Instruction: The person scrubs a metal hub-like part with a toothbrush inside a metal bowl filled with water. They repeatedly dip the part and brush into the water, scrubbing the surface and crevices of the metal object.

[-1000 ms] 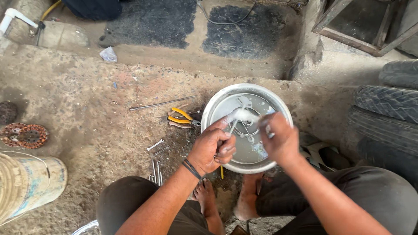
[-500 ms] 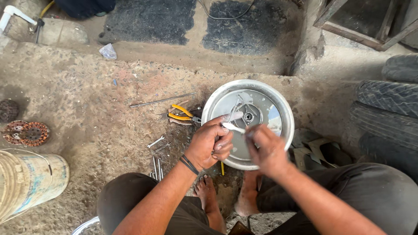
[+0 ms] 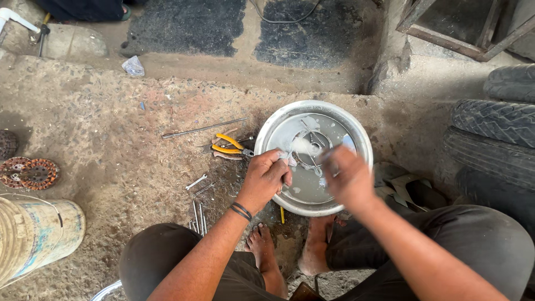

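Observation:
A round shiny metal basin (image 3: 356, 131) sits on the dirt floor between my knees, with a small metal part and whitish liquid inside. My left hand (image 3: 267, 179) grips the basin's near-left rim, fingers curled over the edge beside a bit of white cloth. My right hand (image 3: 346, 177) is blurred over the basin's near-right side; I cannot tell what it holds. My bare feet (image 3: 262, 245) rest just in front of the basin.
Yellow-handled pliers (image 3: 228, 146), a long metal rod (image 3: 203, 129) and several small wrenches (image 3: 198, 212) lie left of the basin. Tyres (image 3: 493, 134) are stacked at right, a pale bucket (image 3: 33, 237) and rusty round parts (image 3: 28, 173) at left.
My right hand has moved over the basin, from its upper right to the near-right rim. The left hand stays on the left rim. The camera view shifted slightly.

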